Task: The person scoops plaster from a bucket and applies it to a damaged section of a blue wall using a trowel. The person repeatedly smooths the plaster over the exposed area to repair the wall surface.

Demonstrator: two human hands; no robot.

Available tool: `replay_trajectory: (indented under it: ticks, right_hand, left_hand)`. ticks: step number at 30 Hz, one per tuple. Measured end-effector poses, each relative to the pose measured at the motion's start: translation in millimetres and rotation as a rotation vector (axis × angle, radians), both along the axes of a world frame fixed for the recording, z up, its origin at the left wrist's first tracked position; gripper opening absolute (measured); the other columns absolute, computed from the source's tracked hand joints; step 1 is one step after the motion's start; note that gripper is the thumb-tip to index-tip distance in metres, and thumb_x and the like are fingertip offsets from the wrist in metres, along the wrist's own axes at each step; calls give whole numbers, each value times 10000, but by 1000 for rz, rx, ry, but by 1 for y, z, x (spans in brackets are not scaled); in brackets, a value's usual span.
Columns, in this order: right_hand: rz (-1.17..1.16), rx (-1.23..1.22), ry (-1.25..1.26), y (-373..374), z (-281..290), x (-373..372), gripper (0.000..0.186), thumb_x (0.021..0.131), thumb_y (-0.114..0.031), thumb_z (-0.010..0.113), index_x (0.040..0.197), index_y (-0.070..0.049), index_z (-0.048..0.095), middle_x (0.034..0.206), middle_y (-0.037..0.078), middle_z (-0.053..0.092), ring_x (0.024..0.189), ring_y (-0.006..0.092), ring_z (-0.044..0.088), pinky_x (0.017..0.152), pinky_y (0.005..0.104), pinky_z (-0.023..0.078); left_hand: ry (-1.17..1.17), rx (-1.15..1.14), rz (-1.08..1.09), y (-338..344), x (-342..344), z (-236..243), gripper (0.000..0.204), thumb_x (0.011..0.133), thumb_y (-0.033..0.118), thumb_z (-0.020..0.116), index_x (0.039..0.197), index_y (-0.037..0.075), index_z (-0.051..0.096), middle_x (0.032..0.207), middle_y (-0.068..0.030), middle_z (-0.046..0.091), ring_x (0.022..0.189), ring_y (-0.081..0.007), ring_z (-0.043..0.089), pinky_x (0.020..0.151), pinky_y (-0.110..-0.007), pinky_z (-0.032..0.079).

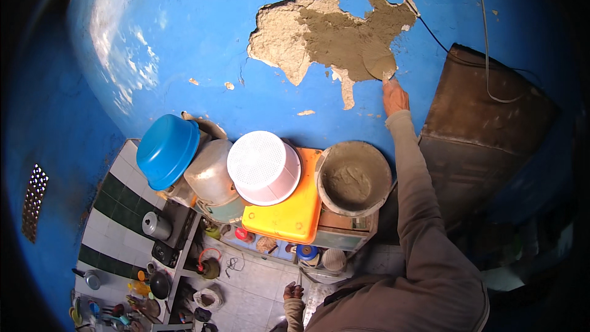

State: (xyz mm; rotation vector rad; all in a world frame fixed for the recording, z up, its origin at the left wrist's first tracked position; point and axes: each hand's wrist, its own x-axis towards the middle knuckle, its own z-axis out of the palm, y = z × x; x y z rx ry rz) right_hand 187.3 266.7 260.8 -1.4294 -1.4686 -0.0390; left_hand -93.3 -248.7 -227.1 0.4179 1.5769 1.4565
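While my remote right hand (395, 96) pinches a rounded spreader (378, 64) against the mortar patch (335, 37) above the bucket (353, 152), wet mortar (347, 185) lies inside it; left of the bucket, an upturned white colander (257, 158); below-left, my left hand (294, 291), whose grip I cannot tell.

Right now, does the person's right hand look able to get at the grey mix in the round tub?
Probably yes: the tub stands open beside the right forearm, and nothing covers the grey mix. The right hand is up at the blue wall, so it would likely need to come down first.
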Motion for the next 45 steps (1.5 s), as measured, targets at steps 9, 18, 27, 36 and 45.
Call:
replay_trajectory:
  ticks: [9, 18, 27, 36, 45]
  right_hand:
    - [8, -140, 69, -17, -78, 81, 452, 934, -456, 438, 862, -28, 563, 634, 111, 559, 573, 237, 561, 570, 398, 444]
    - [146, -599, -565, -179, -82, 57, 328, 898, -356, 507, 990, -77, 653, 967, 157, 653, 867, 370, 613, 749, 488, 473]
    - [-68, 115, -446, -90, -51, 137, 252, 932, -257, 523, 1047, -45, 597, 1052, 154, 600, 910, 372, 586, 724, 455, 480]
    - [-129, -95, -827, -78, -86, 190, 216, 925, -263, 539, 995, -62, 573, 964, 145, 586, 859, 359, 590, 685, 471, 477]
    - [-170, -52, -521, -75, -41, 136, 207, 916, -256, 542, 961, -53, 541, 1029, 196, 606, 871, 369, 611, 694, 497, 479]
  left_hand:
    - [19, 39, -26, -2, 8, 6, 353, 900, 147, 606, 1208, 30, 480, 978, -130, 612, 795, -216, 652, 662, -332, 550]
    - [-72, 52, -150, 16, 20, 22, 338, 877, 141, 619, 1185, 58, 508, 943, -70, 610, 784, -166, 630, 639, -273, 495]
    - [19, -7, -89, -6, 6, 19, 378, 874, 148, 641, 1203, 33, 496, 965, -108, 622, 824, -215, 651, 675, -324, 541]
    - [-42, -10, -4, -28, 3, 0, 357, 875, 144, 626, 1191, 47, 492, 899, -79, 600, 768, -167, 621, 614, -296, 516]
    - [54, -64, -129, -16, 0, 20, 338, 893, 160, 620, 1188, 41, 507, 931, -80, 612, 761, -164, 624, 628, -279, 506]
